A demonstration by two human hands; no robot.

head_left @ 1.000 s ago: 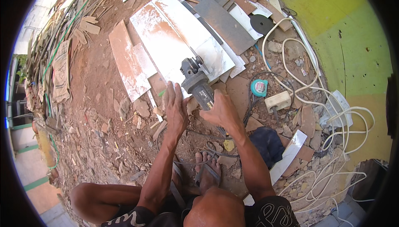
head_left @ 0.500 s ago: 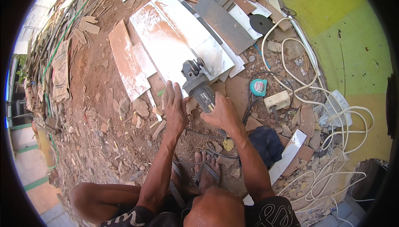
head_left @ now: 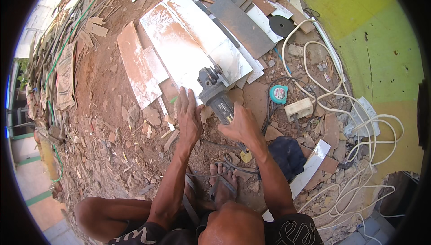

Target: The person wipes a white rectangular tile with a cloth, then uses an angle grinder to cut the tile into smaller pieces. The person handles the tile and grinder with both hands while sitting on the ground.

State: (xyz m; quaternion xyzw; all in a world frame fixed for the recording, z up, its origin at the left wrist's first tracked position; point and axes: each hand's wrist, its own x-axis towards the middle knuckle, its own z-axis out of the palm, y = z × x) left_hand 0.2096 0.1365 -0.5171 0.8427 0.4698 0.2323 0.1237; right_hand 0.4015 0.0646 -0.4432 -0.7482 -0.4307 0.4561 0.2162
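The ground (head_left: 103, 97) carries rubble (head_left: 134, 115). Overlapping tiles (head_left: 193, 50) lie toward its far edge. Toward its right edge lie a tape measure (head_left: 278, 94), a socket block (head_left: 299, 108), a cloth (head_left: 285, 157) and a looped cable (head_left: 306, 57).

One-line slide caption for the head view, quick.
The right hand grips an angle grinder over a dusty white tile, left hand at its near edge.

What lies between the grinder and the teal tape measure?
Brown tile pieces and a dark cord lie between the grinder and the tape measure, seen in the head view.
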